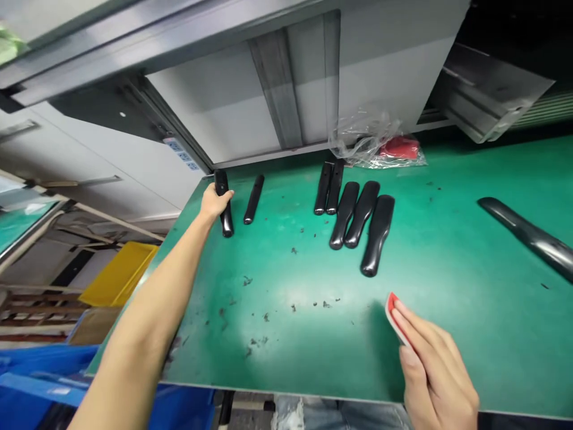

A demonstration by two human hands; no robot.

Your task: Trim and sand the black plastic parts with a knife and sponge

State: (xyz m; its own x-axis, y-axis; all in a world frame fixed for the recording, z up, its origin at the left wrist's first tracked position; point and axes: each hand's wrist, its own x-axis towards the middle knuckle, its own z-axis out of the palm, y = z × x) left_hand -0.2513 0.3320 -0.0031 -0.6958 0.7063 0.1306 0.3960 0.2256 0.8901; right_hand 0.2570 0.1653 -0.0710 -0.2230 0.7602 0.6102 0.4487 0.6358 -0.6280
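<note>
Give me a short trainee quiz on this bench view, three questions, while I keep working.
1. What does the left hand touch?
2. True or false: the yellow bin stands on the green bench mat.
3. How many black handle-shaped pieces lie in the group at the middle of the mat?

Key:
1. A black handle-shaped piece near the mat's far left corner.
2. False: it sits off the mat, to the left.
3. Five.
</note>
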